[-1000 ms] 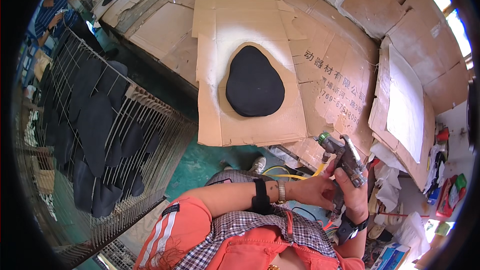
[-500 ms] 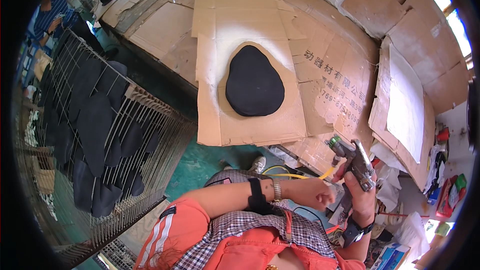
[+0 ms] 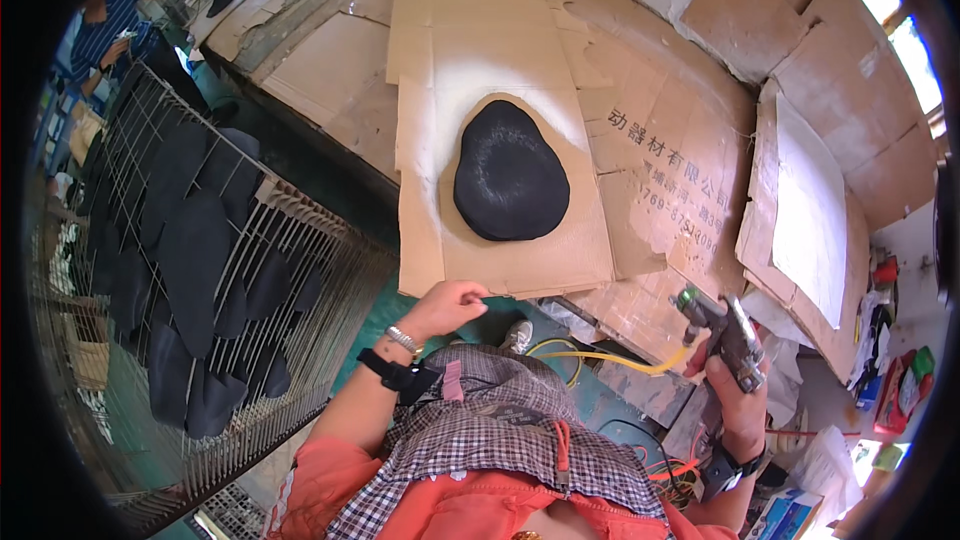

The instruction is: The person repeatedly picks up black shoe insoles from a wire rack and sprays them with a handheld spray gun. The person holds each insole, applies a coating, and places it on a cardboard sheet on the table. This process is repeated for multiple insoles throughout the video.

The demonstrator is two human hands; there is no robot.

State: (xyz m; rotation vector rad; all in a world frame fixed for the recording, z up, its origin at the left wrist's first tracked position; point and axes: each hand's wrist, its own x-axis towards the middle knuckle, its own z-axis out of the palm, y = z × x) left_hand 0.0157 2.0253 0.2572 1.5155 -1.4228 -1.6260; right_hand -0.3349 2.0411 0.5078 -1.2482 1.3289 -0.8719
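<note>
Spraying station, seen from above. The right hand (image 3: 735, 395) is closed around a spray gun (image 3: 722, 328) with a yellow hose (image 3: 610, 360), held aside at four o'clock of the black oval piece (image 3: 510, 172). The left hand (image 3: 447, 305), fingers pinched, grips the near edge of the cardboard sheet (image 3: 560, 260) beneath that piece. Judged step: repositioning the sheet between coats; the next move calls for a steady pull without tipping the piece.

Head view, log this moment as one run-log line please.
left hand: gripping near edge of cardboard sheet | right hand: holding spray gun | black oval piece: lying on cardboard
</note>
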